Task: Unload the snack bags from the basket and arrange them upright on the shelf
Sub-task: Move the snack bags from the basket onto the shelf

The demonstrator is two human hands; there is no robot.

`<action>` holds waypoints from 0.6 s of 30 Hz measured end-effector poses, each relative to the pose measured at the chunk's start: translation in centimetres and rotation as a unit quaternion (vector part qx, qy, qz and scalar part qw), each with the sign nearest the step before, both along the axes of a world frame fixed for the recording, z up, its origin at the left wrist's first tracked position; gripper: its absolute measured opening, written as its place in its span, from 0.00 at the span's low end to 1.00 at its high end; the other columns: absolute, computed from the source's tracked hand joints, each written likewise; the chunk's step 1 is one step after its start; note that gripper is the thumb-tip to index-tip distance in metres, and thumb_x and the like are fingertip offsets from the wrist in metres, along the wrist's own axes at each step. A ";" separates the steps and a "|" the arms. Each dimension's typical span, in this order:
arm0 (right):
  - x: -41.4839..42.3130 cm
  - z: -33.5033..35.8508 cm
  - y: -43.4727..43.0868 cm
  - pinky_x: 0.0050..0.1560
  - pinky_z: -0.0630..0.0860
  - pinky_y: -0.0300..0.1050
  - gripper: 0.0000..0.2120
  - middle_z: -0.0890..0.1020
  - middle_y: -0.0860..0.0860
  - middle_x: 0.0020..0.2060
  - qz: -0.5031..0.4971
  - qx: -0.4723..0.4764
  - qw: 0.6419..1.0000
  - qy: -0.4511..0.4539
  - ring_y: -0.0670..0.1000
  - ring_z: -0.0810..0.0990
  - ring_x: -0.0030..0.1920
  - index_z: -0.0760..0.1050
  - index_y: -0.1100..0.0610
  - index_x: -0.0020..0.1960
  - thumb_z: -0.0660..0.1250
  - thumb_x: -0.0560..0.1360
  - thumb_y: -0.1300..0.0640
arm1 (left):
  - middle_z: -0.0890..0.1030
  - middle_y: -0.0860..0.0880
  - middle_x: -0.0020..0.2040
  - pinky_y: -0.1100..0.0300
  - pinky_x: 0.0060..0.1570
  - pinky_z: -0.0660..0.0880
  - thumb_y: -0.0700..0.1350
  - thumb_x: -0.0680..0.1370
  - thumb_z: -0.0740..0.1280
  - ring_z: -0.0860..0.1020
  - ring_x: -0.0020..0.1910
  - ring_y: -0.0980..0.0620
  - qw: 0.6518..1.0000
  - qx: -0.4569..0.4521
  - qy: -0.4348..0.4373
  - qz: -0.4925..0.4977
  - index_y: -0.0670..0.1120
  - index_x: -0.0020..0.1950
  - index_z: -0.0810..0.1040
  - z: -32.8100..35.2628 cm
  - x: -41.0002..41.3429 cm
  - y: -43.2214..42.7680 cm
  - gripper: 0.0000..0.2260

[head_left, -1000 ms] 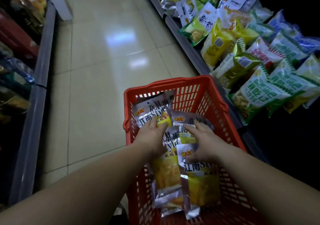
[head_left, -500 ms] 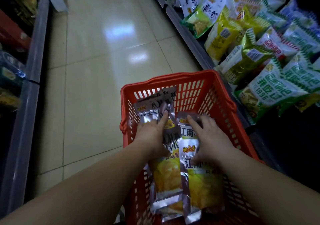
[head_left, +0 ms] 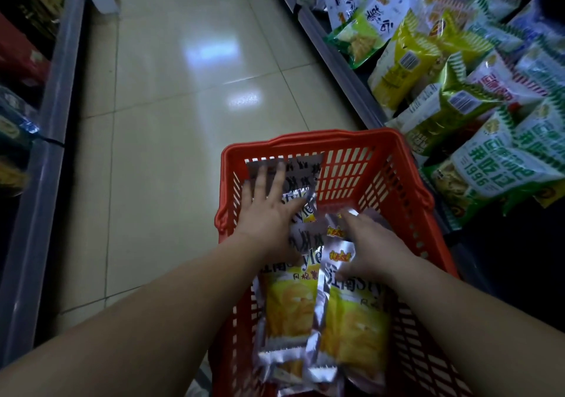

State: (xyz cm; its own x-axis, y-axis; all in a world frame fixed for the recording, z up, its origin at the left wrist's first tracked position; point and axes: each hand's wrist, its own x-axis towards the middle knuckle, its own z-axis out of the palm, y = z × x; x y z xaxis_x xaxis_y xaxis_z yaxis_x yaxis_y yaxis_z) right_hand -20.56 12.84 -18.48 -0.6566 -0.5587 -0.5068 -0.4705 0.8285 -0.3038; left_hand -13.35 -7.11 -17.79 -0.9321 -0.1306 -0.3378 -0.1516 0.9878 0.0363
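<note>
A red plastic basket (head_left: 305, 140) in front of me holds several silver and yellow snack bags lying flat. My left hand (head_left: 269, 210) presses with straight, spread fingers on a silver bag (head_left: 302, 173) leaning at the basket's far end. My right hand (head_left: 376, 244) rests on the top of the right-hand yellow bag (head_left: 354, 326), fingers pointing up and left. Another yellow bag (head_left: 289, 308) lies beside it under my left wrist. The shelf (head_left: 336, 60) runs along the right.
The right shelf is crowded with green, yellow and white snack bags (head_left: 489, 167), many of them leaning or lying over. A second shelf edge (head_left: 52, 97) with dark goods runs along the left. Glossy tiled floor (head_left: 189, 121) lies between them.
My left hand slid further up onto the silver bag at the basket's far end and spread its fingers. My right hand stayed on the right bag. The view tilted down slightly.
</note>
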 end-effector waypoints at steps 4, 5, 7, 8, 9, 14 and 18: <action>-0.3 -0.3 0.3 0.58 0.78 0.52 0.53 0.76 0.45 0.68 -0.011 -0.002 1.000 -0.006 0.53 0.77 0.65 0.58 0.40 0.77 0.80 0.58 0.36 | 0.25 0.44 0.78 0.32 0.76 0.40 0.75 0.64 0.69 0.29 0.77 0.35 0.995 0.000 0.100 0.013 0.63 0.76 0.58 0.3 -0.3 -0.3 0.44; -0.2 -0.3 0.4 0.56 0.79 0.53 0.51 0.76 0.44 0.68 -0.009 0.000 1.000 -0.004 0.53 0.77 0.64 0.57 0.39 0.77 0.78 0.61 0.36 | 0.25 0.44 0.78 0.33 0.77 0.39 0.74 0.65 0.70 0.30 0.78 0.34 0.995 -0.008 0.102 0.012 0.62 0.76 0.58 0.4 -0.6 -0.3 0.44; -0.2 -0.5 0.6 0.52 0.80 0.53 0.46 0.77 0.44 0.66 -0.014 0.000 1.000 0.002 0.52 0.79 0.61 0.55 0.39 0.76 0.76 0.66 0.38 | 0.27 0.44 0.79 0.37 0.78 0.43 0.67 0.67 0.74 0.38 0.80 0.33 0.995 -0.011 0.097 0.013 0.60 0.78 0.55 0.6 -0.9 -0.4 0.45; -0.3 -0.4 0.6 0.51 0.80 0.53 0.44 0.79 0.45 0.64 -0.014 0.001 1.000 0.006 0.52 0.79 0.60 0.55 0.39 0.77 0.75 0.68 0.39 | 0.29 0.45 0.80 0.39 0.78 0.49 0.63 0.67 0.77 0.45 0.80 0.34 0.995 -0.002 0.101 0.018 0.60 0.78 0.53 0.7 -1.0 -0.5 0.47; -0.3 -0.4 0.6 0.51 0.80 0.52 0.43 0.80 0.46 0.63 -0.016 0.002 1.000 0.007 0.52 0.80 0.58 0.55 0.40 0.77 0.75 0.70 0.39 | 0.32 0.46 0.81 0.41 0.77 0.57 0.60 0.67 0.78 0.53 0.79 0.36 0.993 0.011 0.112 0.025 0.60 0.78 0.53 0.8 -1.0 -0.7 0.47; -0.9 0.2 0.2 0.48 0.78 0.49 0.41 0.78 0.47 0.64 -0.058 -0.017 0.998 0.007 0.52 0.80 0.58 0.59 0.39 0.74 0.78 0.67 0.41 | 0.53 0.50 0.77 0.52 0.54 0.79 0.54 0.68 0.79 0.74 0.62 0.46 0.984 0.073 0.158 0.040 0.55 0.66 0.64 1.8 -1.9 -1.3 0.33; -1.8 0.9 -0.2 0.45 0.78 0.46 0.37 0.79 0.48 0.63 -0.062 -0.039 0.997 -0.004 0.52 0.81 0.55 0.59 0.35 0.73 0.75 0.71 0.49 | 0.68 0.48 0.66 0.49 0.64 0.73 0.68 0.68 0.73 0.71 0.62 0.46 0.987 0.034 0.148 0.045 0.54 0.62 0.68 1.0 -2.2 -1.6 0.31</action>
State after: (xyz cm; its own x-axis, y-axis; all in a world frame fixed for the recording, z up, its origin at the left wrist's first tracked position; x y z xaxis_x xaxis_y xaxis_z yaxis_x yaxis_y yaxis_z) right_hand -22.34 12.60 -17.55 -0.7192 -0.5121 -0.4695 -0.3641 0.8534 -0.3730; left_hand -15.56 -8.72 -16.83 -0.9772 -0.2030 -0.0626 -0.2105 0.9647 0.1580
